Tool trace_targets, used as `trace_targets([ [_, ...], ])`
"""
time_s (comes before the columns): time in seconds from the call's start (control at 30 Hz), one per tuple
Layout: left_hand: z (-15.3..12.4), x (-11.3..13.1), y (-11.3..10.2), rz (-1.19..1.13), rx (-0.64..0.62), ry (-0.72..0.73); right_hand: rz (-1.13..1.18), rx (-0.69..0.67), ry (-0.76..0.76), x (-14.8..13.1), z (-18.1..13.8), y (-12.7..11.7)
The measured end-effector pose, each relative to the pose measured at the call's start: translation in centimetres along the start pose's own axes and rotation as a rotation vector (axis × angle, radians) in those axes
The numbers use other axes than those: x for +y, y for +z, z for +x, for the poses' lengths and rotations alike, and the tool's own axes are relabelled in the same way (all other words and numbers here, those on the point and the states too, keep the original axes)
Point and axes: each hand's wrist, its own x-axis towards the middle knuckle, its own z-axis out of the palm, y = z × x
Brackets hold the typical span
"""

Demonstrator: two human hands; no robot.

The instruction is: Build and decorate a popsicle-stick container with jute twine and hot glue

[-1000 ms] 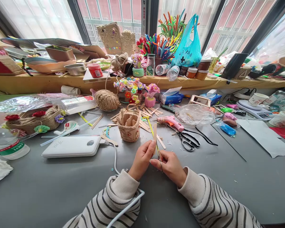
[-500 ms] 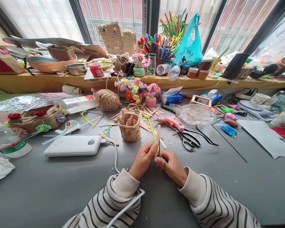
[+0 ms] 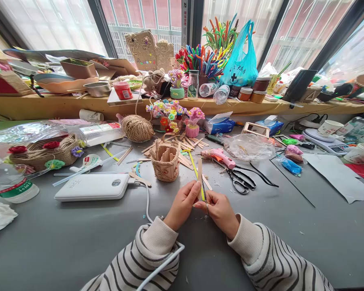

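My left hand (image 3: 182,204) pinches a flat wooden craft stick (image 3: 199,171) upright over the grey table (image 3: 79,238). My right hand (image 3: 220,210) is closed on a thin metal tool (image 3: 204,193) pressed against the stick's lower part. Behind the hands stands a small basket of sticks wrapped in twine (image 3: 165,161). A yellow strip (image 3: 193,163) lies behind the stick. Black scissors (image 3: 241,182) and a pink glue gun (image 3: 219,155) lie to the right.
A white power bank (image 3: 92,186) with a cable lies left. A ball of twine (image 3: 137,127), loose sticks (image 3: 185,143), flower pots (image 3: 191,121) and a plastic bag (image 3: 250,146) crowd the middle. A woven basket (image 3: 42,152) sits far left; the shelf (image 3: 48,106) behind holds clutter.
The stick has tilted slightly between frames while both hands stayed together in the same spot; the right hand's tool shifted a little along the stick.
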Motion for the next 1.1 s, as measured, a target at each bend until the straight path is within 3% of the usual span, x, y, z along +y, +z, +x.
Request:
trace_targets([
  [0.2, -0.1, 0.2, -0.2, 0.025, -0.057, 0.008, 0.099, -0.157, -0.040, 0.4, -0.3, -0.3],
  [0.53, -0.1, 0.3, -0.1, 0.036, -0.049, 0.011, 0.036, 0.010, -0.012, 0.3, 0.0, -0.1],
  [0.83, -0.1, 0.5, -0.4, 0.047, -0.097, 0.044, 0.094, -0.191, -0.050, 0.8, -0.2, -0.7],
  [1.1, -0.2, 0.6, -0.4, 0.043, -0.134, 0.049, 0.134, -0.105, 0.000, 0.4, 0.1, -1.1],
])
